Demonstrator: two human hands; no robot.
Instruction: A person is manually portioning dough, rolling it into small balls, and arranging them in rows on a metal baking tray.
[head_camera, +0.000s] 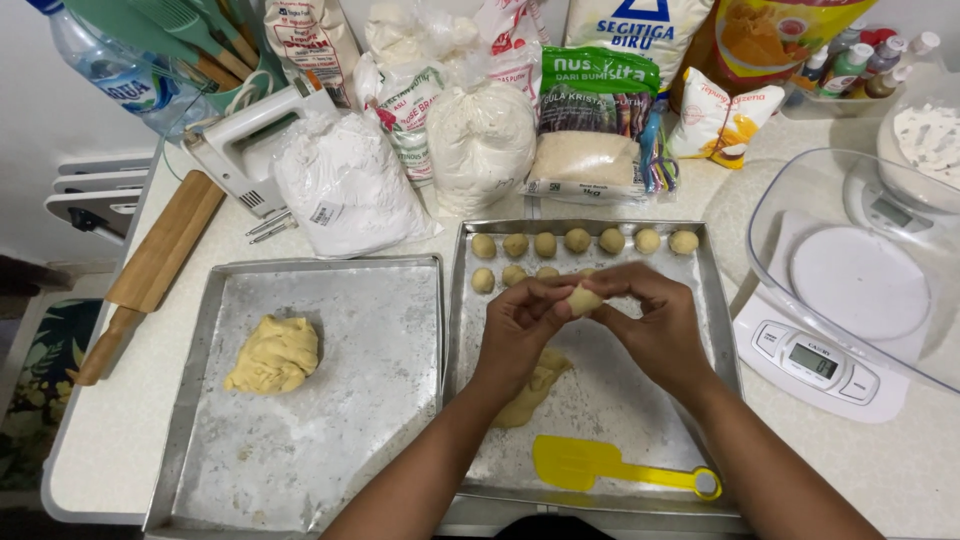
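- A wooden rolling pin (150, 275) lies at the left edge of the bench (110, 440), beside a white hand mixer (250, 140); neither is in use.
- The left baking tray (400, 400) is floured and carries one big lump of yellow dough (272, 353), not yet divided. I'd judge that as most of the work left.
- Behind the trays stand bags of flour (345, 185) and sugar (590, 130).
- On the right baking tray (700, 290) a smaller slab of dough (535, 385) lies partly under the left wrist, also not yet portioned.
- The left hand (520, 325) and the right hand (655, 320) meet over the right tray, fingers curled narrow around one small dough piece (583, 299), pinched between the fingertips of both. It looks pale yellow, smooth and nearly round.
- Finished dough balls (580, 241) sit at the far end of that tray: a full back row of seven and a second row begun, partly hidden by the hands. By my reckoning the shaping is in its early part, with most of the tray bare.
- A yellow spatula (600, 465) rests at the tray's near end.
- At the far right a digital kitchen scale (815, 365) holds a clear plastic bowl (860, 270).
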